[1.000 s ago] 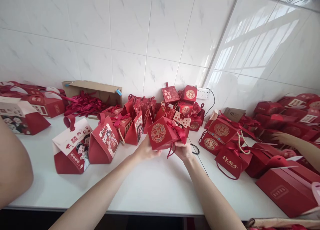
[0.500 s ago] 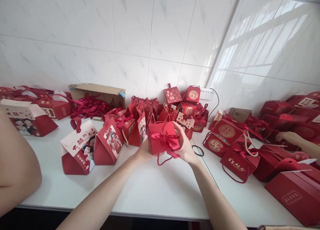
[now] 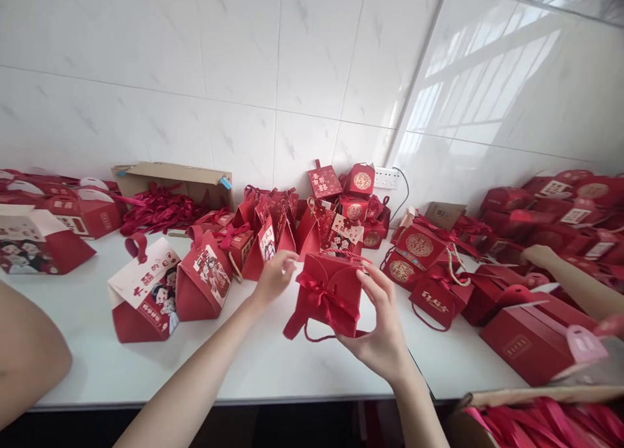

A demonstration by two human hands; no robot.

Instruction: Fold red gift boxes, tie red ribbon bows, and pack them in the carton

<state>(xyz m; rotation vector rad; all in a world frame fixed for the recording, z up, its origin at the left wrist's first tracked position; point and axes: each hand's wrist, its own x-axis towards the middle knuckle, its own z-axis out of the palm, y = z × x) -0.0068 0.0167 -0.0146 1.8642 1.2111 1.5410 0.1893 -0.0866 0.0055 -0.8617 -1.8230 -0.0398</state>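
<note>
Centre frame: red ribbon box [image 3: 325, 298] upright, right hand [image 3: 385, 334] fingers clasping its right side; left hand [image 3: 273, 276] loosely spread, empty, just upper-left.

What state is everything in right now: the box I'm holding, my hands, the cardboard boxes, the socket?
red gift box: closed, bow tied
right hand: gripping the red gift box
left hand: open, by the box's top corner
back cardboard box: open, ribbons spilling out
near cardboard box: open on top
wall socket: cable plugged in
</note>
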